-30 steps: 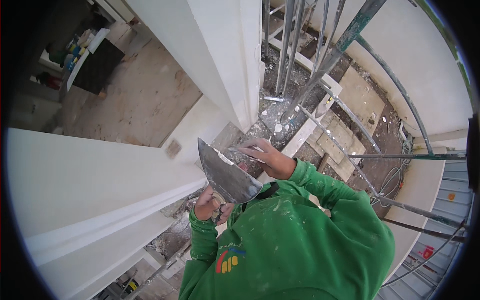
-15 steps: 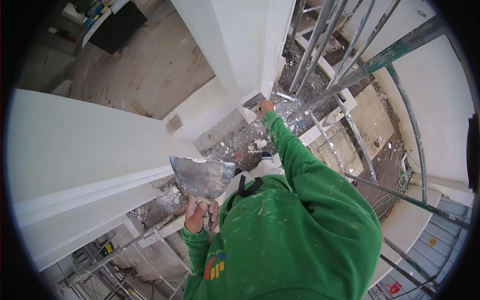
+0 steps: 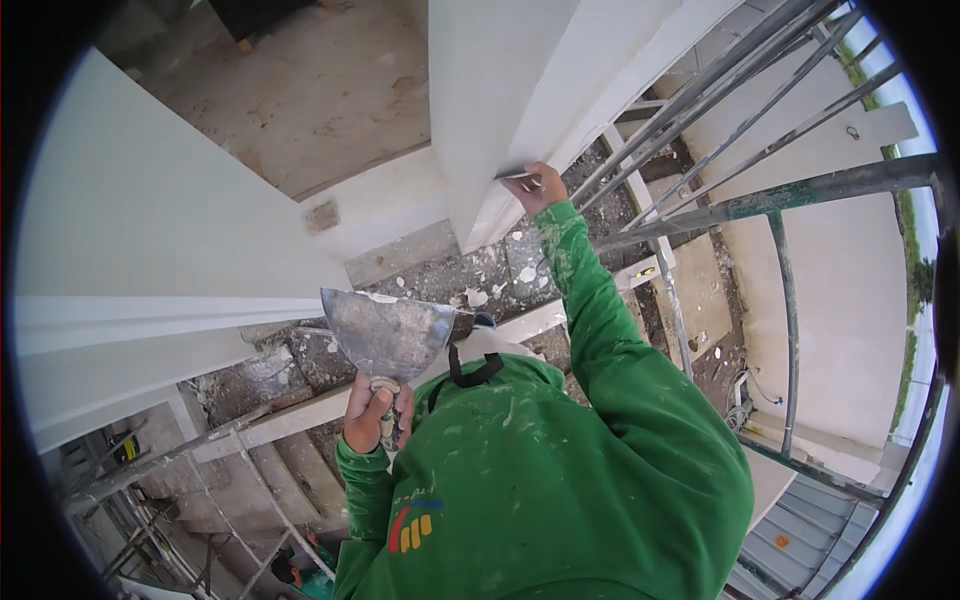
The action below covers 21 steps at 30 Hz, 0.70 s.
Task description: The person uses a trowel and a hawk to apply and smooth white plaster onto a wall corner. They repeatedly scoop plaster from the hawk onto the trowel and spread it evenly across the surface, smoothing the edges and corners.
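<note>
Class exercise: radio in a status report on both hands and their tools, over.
Left hand grips wide trowel, blade up. Right hand presses small putty knife against white column. Scaffold rails close right.

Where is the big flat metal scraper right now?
In the head view, the wide metal trowel sits left of centre, held up by its handle in the left hand, just below the white wall moulding and beside the green hood.

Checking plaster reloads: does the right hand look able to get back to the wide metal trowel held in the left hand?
Probably yes: the right hand is at the white column corner, and nothing stands between it and the wide metal trowel in the left hand.
</note>
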Motion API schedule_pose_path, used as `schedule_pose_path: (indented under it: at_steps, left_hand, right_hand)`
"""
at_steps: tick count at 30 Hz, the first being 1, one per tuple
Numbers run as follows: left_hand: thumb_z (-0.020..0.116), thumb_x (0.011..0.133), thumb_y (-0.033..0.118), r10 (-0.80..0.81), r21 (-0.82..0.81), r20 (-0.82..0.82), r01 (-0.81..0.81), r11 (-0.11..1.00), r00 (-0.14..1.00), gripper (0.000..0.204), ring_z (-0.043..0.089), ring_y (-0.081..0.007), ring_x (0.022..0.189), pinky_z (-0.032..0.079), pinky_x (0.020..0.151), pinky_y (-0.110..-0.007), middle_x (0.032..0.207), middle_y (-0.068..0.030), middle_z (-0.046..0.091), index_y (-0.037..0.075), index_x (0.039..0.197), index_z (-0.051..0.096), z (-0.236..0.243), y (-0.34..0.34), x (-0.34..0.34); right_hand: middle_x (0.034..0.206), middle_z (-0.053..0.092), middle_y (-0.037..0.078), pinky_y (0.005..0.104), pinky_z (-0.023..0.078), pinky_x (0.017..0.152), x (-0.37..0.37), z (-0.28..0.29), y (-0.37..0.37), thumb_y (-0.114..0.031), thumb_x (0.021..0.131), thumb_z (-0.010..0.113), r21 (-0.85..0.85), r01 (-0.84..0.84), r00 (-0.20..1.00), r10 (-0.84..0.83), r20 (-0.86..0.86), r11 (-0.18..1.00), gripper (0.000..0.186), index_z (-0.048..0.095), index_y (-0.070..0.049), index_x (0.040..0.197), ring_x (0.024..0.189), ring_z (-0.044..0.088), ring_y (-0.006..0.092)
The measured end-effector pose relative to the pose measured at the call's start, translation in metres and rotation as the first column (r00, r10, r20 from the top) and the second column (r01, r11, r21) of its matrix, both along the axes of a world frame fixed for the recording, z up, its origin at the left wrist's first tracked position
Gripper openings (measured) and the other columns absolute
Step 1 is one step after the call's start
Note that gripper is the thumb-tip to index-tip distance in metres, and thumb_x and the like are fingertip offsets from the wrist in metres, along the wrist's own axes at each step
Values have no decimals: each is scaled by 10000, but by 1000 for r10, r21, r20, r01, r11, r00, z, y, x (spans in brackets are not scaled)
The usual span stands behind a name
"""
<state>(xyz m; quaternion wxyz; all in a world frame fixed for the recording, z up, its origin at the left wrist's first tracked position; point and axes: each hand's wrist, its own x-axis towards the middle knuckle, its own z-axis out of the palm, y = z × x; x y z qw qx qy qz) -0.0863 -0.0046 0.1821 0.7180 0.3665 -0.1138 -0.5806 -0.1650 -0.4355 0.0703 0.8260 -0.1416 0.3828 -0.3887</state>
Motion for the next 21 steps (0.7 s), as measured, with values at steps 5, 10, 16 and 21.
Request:
schedule_pose_path:
  at_steps: [5, 10, 16, 21]
  left_hand:
    - [515, 983, 251, -204, -28, 49, 206, 978, 978, 453, 508, -154, 594, 454, 391, -270, 835, -81, 457, 68, 1339, 303, -3, -15, 33]
    - [513, 986, 274, -335, -81, 74, 340, 937, 939, 435, 515, -154, 600, 455, 405, -268, 836, -78, 474, 70, 1316, 317, -10, -21, 60]
    - [510, 987, 277, -411, -136, 110, 423, 896, 905, 317, 520, -158, 596, 451, 404, -277, 815, -86, 484, 61, 1164, 360, -20, -22, 81]
    - [515, 986, 269, -467, -122, 112, 478, 870, 877, 257, 526, -164, 590, 452, 400, -279, 802, -101, 494, 64, 1009, 361, -23, -27, 90]
  right_hand:
    - [1191, 432, 251, 541, 444, 1050, -10, 101, -2, -13, 809, 564, -222, -86, 994, 99, 47, 971, 432, 378, 100, 1182, 1143, 461, 396]
    - [1215, 434, 273, 502, 438, 1064, -15, 197, 3, -47, 861, 588, -616, -258, 960, 127, -249, 744, 405, 386, 109, 1176, 1172, 454, 394]
    - [1244, 383, 300, 559, 451, 1039, -10, 324, 6, -67, 871, 600, -354, -28, 996, 55, 67, 935, 452, 345, 105, 1202, 1192, 431, 449]
    - [1225, 371, 317, 458, 478, 1054, -17, 426, 9, -138, 941, 556, -507, -72, 997, 76, -13, 859, 646, 181, 212, 1333, 1205, 420, 433]
